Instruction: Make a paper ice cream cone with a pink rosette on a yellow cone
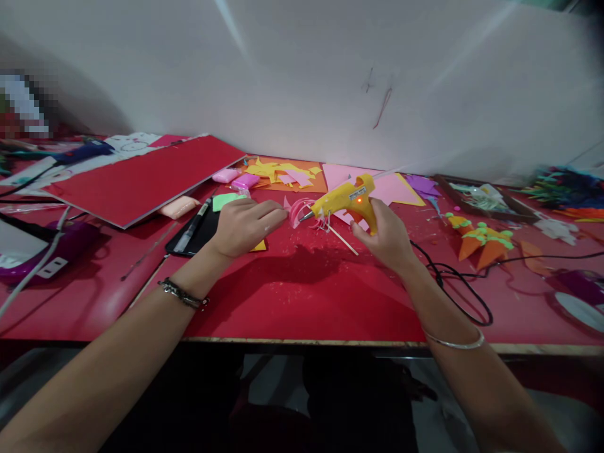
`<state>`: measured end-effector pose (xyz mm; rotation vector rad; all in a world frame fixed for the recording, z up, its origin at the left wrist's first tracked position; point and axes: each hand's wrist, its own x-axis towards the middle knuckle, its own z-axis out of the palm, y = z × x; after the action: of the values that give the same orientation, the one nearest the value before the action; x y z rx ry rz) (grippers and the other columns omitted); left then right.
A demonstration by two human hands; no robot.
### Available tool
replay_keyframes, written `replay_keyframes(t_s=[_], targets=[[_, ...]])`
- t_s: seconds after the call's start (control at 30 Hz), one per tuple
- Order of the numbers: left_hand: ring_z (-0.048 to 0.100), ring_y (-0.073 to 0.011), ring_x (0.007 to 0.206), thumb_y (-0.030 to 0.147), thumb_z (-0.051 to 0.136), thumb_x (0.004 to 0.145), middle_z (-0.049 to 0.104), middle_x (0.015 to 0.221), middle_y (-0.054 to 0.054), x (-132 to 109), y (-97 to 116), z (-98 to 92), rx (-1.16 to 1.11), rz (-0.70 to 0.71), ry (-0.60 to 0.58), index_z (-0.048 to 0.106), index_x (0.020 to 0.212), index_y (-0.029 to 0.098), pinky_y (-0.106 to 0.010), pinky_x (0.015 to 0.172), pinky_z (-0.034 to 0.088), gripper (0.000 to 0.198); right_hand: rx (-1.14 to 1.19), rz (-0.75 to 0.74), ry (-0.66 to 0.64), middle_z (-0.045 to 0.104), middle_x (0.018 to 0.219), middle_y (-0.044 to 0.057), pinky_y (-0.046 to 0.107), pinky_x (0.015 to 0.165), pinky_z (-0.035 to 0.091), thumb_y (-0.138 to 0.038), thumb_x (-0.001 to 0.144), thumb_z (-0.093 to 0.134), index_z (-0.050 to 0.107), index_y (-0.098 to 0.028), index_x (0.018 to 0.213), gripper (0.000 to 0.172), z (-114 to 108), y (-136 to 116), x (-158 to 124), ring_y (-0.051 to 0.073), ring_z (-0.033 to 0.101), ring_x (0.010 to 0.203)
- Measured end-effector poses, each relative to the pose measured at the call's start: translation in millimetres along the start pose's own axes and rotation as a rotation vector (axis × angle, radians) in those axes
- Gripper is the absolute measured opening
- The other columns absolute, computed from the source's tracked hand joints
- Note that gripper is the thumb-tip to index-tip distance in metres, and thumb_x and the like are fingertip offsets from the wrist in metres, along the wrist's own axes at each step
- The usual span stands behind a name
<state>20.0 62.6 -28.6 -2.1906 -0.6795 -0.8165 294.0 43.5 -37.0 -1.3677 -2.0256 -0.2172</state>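
glue gun (340, 200): yellow | curled piece (298, 209): pink | table (302, 308): red | cones (470, 244): orange, green-topped

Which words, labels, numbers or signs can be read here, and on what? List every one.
No text can be read.
Label on the yellow glue gun: too small and blurred.
Marks on the white sheet: too blurred to tell whether they are writing.

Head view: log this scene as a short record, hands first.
left hand: fingertips at pink piece; whether pinching it is unclear
right hand: holding glue gun
gun light: lit, orange
nozzle: pointing at pink piece
stick: slanting, below gun
table: red
left side: red board
right side: orange cones, green trim
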Motion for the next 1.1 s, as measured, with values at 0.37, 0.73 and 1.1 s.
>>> replay_keyframes(t_s=[0.37,0.73,1.1], targets=[[0.051,-0.0074,0.050,0.022,0.043,0.084,0.066,0.076,0.000,0.9,0.2,-0.8,-0.021,-0.008,-0.001,0.058,0.076,0.020,-0.022,0.047,0.034,0.017,-0.058,0.016,0.016,0.057,0.093,0.010,0.033,0.060,0.042,-0.034,0.074,0.046,0.044,-0.018,0.106,0.036,-0.3,2.0,0.7,0.024,0.055,0.082],[0.052,-0.0072,0.051,0.021,0.043,0.084,0.066,0.075,0.001,1.6,0.6,-0.9,-0.022,-0.017,0.001,0.058,0.075,0.019,-0.022,0.047,0.034,0.017,-0.096,0.034,0.007,0.057,0.097,0.010,0.032,0.059,0.041,-0.035,0.076,0.047,0.044,-0.018,0.106,0.035,-0.7,3.0,0.4,0.024,0.055,0.082],[0.052,-0.0071,0.051,0.022,0.045,0.083,0.066,0.075,0.002,0.9,1.3,0.3,0.003,-0.021,-0.005,0.058,0.074,0.019,-0.021,0.048,0.034,0.016,-0.160,0.036,0.020,0.057,0.096,0.010,0.029,0.058,0.039,-0.036,0.078,0.044,0.043,-0.016,0.108,0.036,0.5,6.9,0.3,0.023,0.054,0.082]])
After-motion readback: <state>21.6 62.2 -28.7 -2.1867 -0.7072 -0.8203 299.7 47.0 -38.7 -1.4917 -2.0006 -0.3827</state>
